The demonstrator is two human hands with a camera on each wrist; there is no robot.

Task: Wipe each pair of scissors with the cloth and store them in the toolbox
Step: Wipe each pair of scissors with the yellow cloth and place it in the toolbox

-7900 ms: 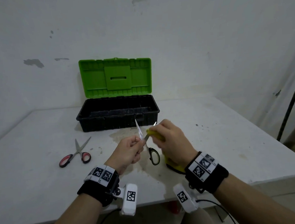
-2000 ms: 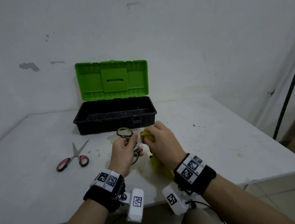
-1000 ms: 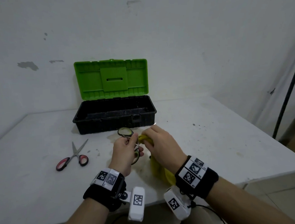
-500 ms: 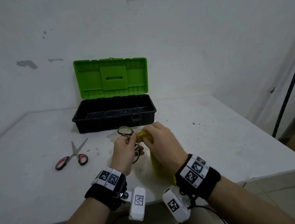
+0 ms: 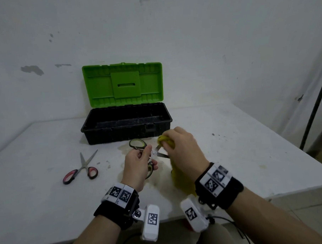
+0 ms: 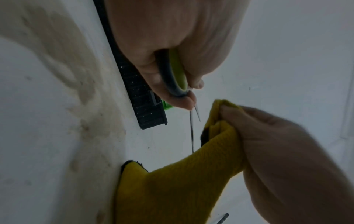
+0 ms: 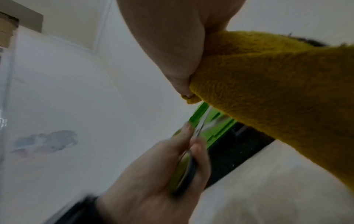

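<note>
My left hand grips the green-and-black scissors by the handles near the pivot, blades spread apart and pointing right. The lower handle runs through my curled left fingers. My right hand pinches the yellow cloth around the upper blade; the cloth's tail hangs down to the table. The lower blade sticks out bare below the cloth. A second pair, red-handled scissors, lies flat on the table to the left. The toolbox stands open behind, green lid upright, black tray showing nothing inside.
The white table has a brown stain under my hands and small dark specks to the right. Its front edge runs just below my wrists. A white wall rises right behind the toolbox, and a dark pole leans at the far right.
The scissors were turned round: handles now point to the toolbox, blades to the right. My right hand has slid the cloth outward along the upper blade during the last second.
</note>
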